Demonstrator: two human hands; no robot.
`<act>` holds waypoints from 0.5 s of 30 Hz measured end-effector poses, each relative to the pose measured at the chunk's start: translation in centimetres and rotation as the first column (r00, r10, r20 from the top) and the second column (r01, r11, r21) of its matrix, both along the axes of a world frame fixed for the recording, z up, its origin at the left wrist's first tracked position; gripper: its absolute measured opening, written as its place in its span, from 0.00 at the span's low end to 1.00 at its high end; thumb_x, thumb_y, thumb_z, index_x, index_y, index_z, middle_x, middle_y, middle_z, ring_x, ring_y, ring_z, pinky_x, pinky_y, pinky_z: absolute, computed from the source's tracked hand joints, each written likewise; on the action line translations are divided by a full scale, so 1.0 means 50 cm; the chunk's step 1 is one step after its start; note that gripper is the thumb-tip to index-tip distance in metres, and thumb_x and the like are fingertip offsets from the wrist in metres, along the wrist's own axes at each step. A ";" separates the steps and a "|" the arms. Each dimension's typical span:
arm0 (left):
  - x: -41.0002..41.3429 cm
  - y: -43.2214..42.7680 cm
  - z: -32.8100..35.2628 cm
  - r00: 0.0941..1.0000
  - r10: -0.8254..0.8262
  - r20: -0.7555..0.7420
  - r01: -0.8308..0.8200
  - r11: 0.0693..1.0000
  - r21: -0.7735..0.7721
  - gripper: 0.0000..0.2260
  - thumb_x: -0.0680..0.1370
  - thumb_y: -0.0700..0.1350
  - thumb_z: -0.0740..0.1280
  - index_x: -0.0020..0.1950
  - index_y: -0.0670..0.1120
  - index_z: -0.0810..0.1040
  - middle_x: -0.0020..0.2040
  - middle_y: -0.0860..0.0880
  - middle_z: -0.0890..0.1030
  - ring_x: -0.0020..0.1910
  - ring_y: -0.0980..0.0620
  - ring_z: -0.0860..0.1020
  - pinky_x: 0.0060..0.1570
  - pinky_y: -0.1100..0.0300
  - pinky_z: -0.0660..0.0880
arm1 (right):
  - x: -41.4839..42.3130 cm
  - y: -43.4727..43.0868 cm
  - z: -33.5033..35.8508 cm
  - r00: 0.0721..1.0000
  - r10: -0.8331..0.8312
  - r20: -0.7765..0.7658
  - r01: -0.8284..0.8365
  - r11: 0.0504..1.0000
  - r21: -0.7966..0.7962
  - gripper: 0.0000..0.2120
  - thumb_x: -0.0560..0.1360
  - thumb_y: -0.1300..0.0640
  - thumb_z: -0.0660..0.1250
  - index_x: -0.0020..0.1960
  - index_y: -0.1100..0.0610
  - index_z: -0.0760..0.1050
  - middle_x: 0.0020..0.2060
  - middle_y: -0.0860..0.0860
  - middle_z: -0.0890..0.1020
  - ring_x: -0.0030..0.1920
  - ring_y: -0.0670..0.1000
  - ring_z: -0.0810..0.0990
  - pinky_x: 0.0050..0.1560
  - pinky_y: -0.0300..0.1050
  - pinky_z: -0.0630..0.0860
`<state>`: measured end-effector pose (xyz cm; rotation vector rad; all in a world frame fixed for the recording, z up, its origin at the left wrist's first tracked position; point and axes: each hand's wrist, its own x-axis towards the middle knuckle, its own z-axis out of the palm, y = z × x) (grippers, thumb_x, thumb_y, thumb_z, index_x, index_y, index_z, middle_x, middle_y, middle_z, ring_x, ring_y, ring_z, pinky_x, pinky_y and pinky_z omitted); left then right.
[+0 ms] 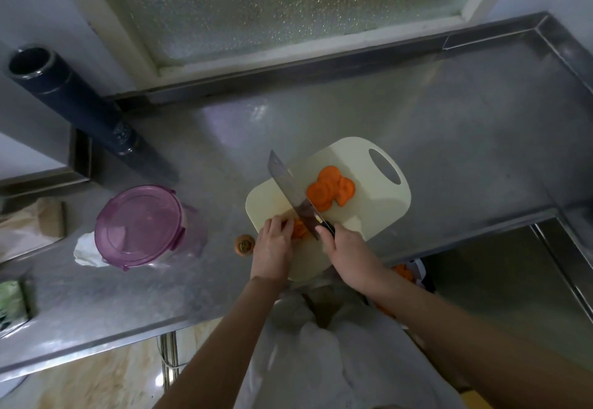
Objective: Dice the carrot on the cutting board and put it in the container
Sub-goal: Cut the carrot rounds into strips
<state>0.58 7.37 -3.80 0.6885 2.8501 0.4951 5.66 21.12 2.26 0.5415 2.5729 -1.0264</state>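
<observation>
While right hand (pixel 348 249) grips the knife (pixel 290 184), left hand (pixel 272 245) pinches the sliced orange carrot (pixel 300 230)

1. Taking the cutting board (pixel 353 164) as the clock's centre, bare tabletop (pixel 465 126) lies open from 12 to 3 o'clock, up to the raised rim (pixel 321 63) at the back.
2. At 9 o'clock stands the lidded container (pixel 141 225), white paper (pixel 85 253) touching its left side; a carrot end (pixel 244 244) lies in the bare strip between, just beside the board.
3. At 10 o'clock a dark pipe (pixel 73 100) rises.
4. The board's near edge holds the left hand (pixel 272 245) on a carrot piece (pixel 300 230) and the right hand (pixel 348 248) gripping the knife (pixel 290 188).
5. At 4 o'clock, a steel recess (pixel 513 280).
</observation>
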 end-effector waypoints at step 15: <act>0.007 0.005 -0.003 0.998 0.050 0.032 -0.051 0.997 0.049 0.15 0.76 0.37 0.64 0.63 0.40 0.75 0.59 0.42 0.75 0.58 0.44 0.72 0.56 0.54 0.71 | 0.032 -0.011 -0.020 0.996 0.041 0.076 -0.051 0.988 0.146 0.21 0.81 0.45 0.49 0.49 0.59 0.72 0.48 0.57 0.79 0.48 0.53 0.78 0.43 0.39 0.67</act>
